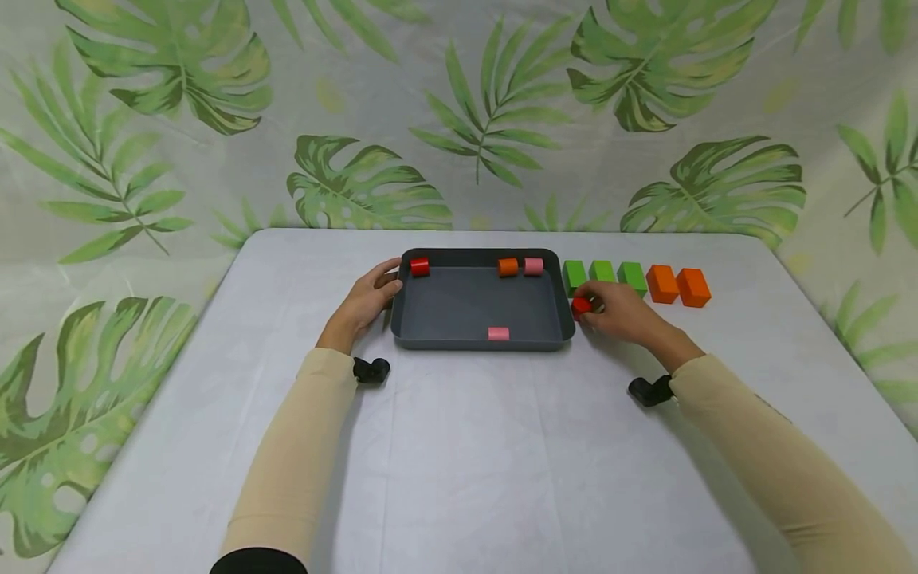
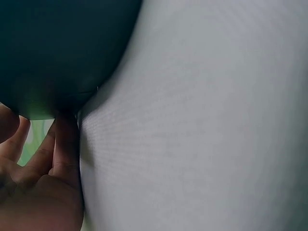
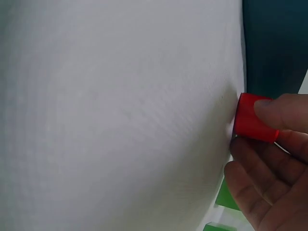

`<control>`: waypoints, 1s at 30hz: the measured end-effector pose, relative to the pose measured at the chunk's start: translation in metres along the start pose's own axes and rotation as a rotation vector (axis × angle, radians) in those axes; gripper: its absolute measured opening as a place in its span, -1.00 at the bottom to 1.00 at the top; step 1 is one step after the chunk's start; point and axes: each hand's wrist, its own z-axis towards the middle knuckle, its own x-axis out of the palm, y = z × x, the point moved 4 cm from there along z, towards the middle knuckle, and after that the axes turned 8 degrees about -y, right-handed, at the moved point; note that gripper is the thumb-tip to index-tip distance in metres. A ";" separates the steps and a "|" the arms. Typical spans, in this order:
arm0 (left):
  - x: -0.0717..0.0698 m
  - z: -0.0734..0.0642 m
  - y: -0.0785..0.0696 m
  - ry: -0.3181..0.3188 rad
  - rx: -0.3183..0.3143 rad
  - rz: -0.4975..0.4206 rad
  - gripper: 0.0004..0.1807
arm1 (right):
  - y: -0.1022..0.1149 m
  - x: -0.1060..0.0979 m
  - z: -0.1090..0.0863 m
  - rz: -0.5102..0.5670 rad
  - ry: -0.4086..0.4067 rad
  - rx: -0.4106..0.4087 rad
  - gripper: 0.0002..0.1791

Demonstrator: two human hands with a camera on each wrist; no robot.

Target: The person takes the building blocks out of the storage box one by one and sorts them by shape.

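My left hand (image 1: 362,305) holds the left edge of a dark grey tray (image 1: 473,345), thumb at the rim and fingers against the outer wall. In the left wrist view, fingers (image 2: 65,149) touch the tray's dark side (image 2: 62,53). Just outside the tray's right wall, my right hand (image 1: 620,311) pinches a red cylinder (image 3: 250,117) between thumb and fingers, low over the tablecloth. Inside the tray, a red cylinder (image 1: 419,267) lies at the back left. An orange cylinder (image 1: 508,267) and a pink one (image 1: 533,267) sit at the back right, another pink cylinder (image 1: 498,333) near the front wall.
Right of the tray, behind my right hand, stands a row of green blocks (image 1: 602,271) and two orange blocks (image 1: 693,288). A white cloth (image 1: 459,446) covers the table. A leaf-patterned curtain (image 1: 502,199) hangs behind the far edge.
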 end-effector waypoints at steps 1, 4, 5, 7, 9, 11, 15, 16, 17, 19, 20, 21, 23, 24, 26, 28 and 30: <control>0.000 0.000 0.000 -0.001 0.004 -0.001 -0.38 | 0.000 0.000 0.000 -0.001 0.000 0.000 -0.58; 0.001 -0.001 0.001 -0.005 0.020 0.003 -0.39 | 0.000 0.000 -0.001 -0.006 0.002 -0.004 -0.58; 0.002 -0.002 0.000 -0.006 0.024 0.003 -0.39 | 0.000 -0.001 -0.002 -0.005 0.002 -0.007 -0.57; 0.002 -0.002 0.000 -0.008 0.030 0.004 -0.39 | 0.000 -0.001 -0.003 -0.005 0.005 -0.012 -0.56; 0.003 -0.003 0.000 -0.009 0.033 0.005 -0.39 | 0.001 -0.002 -0.004 -0.006 0.010 -0.015 -0.55; 0.003 -0.003 0.000 -0.007 0.034 0.006 -0.39 | 0.003 -0.005 -0.006 -0.023 0.014 -0.012 -0.53; 0.003 -0.002 -0.001 -0.005 0.039 0.011 -0.39 | 0.013 -0.019 -0.013 -0.077 -0.008 -0.049 -0.52; 0.003 -0.004 -0.004 -0.001 0.033 0.010 -0.39 | 0.016 -0.024 -0.015 -0.090 -0.014 -0.061 -0.53; 0.003 -0.007 -0.007 0.002 0.030 0.007 -0.38 | 0.019 -0.029 -0.016 -0.097 -0.019 -0.074 -0.55; 0.003 -0.010 -0.011 0.007 0.024 -0.002 -0.38 | 0.024 -0.036 -0.019 -0.101 -0.023 -0.106 -0.60; 0.002 -0.010 -0.012 0.009 0.022 -0.009 -0.38 | 0.026 -0.039 -0.020 -0.099 -0.021 -0.117 -0.62; 0.002 -0.010 -0.012 0.011 0.020 -0.009 -0.38 | 0.027 -0.041 -0.021 -0.095 -0.020 -0.123 -0.63; 0.002 -0.008 -0.009 0.008 0.027 -0.009 -0.38 | 0.032 -0.043 -0.022 -0.077 -0.020 -0.136 -0.65; 0.002 -0.005 -0.006 0.004 0.034 -0.007 -0.38 | 0.036 -0.044 -0.021 -0.063 -0.021 -0.147 -0.66; 0.001 -0.001 -0.002 -0.004 0.047 0.003 -0.39 | 0.046 -0.044 -0.020 -0.039 -0.022 -0.167 -0.67; 0.001 0.000 0.000 -0.008 0.057 0.007 -0.39 | 0.059 -0.042 -0.017 -0.021 -0.011 -0.197 -0.66; 0.001 0.000 0.001 -0.008 0.062 0.007 -0.39 | 0.075 -0.038 -0.014 -0.006 0.007 -0.240 -0.65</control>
